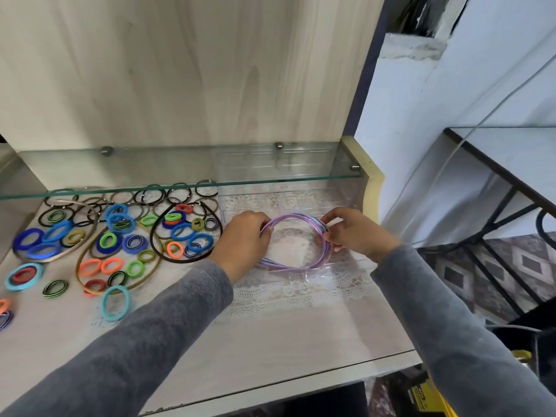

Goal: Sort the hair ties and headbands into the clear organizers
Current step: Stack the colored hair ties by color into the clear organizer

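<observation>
A stack of thin purple and blue headbands lies inside the near clear organizer on the shelf's right side. My left hand grips the stack's left side, and my right hand pinches its right side. A second clear organizer stands just behind, under the glass shelf. Several colourful hair ties and dark thin ties are spread over the left of the shelf. A brown headband and a tan headband lie among them.
A glass shelf hangs low over the back of the surface. A wooden back panel rises behind it. A lace mat lies under the organizers. To the right are a black metal table frame and a white wall.
</observation>
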